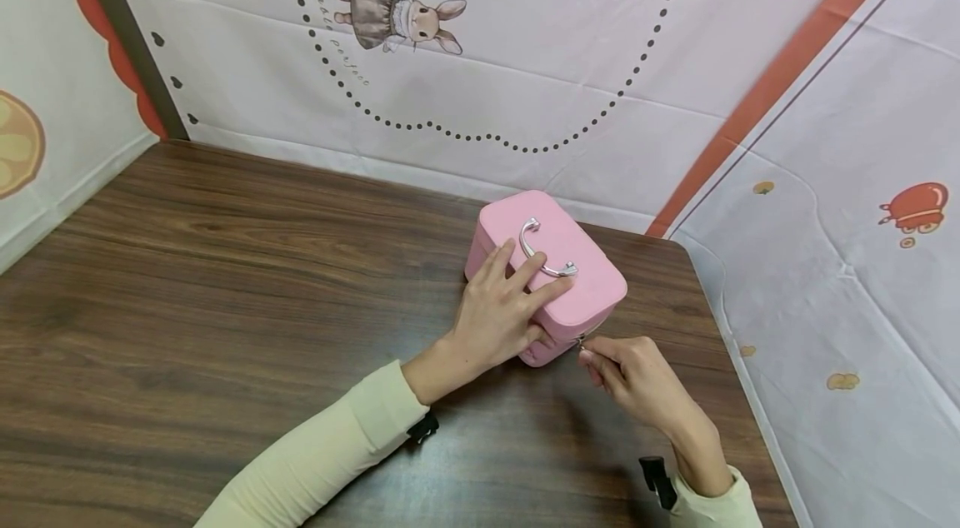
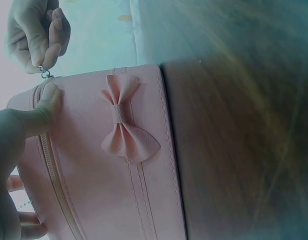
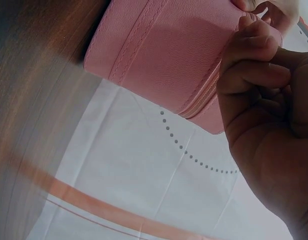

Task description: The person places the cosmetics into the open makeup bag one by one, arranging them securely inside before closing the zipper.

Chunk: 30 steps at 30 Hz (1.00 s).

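Note:
A pink case (image 1: 588, 282) with a silver handle (image 1: 558, 271) on its lid stands upright at the table's right side. My left hand (image 1: 495, 313) lies over its near edge, fingers spread on the lid beside the handle, the thumb pressing the front by the zipper (image 2: 50, 162). At the case's near right corner, my right hand (image 1: 637, 378) pinches the small metal zipper pull (image 2: 44, 71) between thumb and forefinger. The left wrist view shows a pink bow (image 2: 119, 115) on the front; in the right wrist view my fingers cover the pull.
The case stands on a dark wood-grain table (image 1: 262, 286). Behind it, close to its far corner, hangs a white printed cloth (image 1: 510, 78) with a rabbit figure. Another printed cloth (image 1: 810, 286) runs along the table's right edge.

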Tool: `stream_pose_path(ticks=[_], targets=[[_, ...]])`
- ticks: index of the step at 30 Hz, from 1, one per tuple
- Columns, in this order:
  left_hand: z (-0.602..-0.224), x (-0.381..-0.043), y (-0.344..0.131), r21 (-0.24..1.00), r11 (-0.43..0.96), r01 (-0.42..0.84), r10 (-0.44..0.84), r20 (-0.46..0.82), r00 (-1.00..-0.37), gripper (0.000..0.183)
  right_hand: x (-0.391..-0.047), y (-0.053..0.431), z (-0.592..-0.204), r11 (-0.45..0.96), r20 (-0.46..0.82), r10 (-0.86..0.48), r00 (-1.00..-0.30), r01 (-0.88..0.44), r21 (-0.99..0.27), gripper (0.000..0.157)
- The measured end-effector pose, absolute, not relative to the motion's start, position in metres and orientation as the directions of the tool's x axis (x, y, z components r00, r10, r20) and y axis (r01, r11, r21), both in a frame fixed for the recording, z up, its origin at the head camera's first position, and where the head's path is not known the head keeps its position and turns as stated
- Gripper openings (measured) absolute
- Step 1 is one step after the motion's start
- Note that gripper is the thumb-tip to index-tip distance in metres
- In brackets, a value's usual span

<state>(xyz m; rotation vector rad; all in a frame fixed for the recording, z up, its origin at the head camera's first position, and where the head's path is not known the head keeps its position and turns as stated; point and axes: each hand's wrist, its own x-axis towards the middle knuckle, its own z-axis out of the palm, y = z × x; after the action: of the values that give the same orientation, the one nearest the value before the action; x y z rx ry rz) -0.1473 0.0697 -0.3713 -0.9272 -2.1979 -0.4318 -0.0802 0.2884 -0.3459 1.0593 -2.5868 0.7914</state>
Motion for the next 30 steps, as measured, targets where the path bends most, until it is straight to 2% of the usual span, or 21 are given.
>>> stream_pose_path(ticks=[30], targets=[[-0.3735, -0.1496, 0.0735, -0.005, 0.711, 0.704, 0.477, 0.739, -0.476, 0.075, -0.0781, 0.2822, -0.3466, 0.566, 0.395, -0.585, -0.709, -0.705, -0.427, 0.033]])
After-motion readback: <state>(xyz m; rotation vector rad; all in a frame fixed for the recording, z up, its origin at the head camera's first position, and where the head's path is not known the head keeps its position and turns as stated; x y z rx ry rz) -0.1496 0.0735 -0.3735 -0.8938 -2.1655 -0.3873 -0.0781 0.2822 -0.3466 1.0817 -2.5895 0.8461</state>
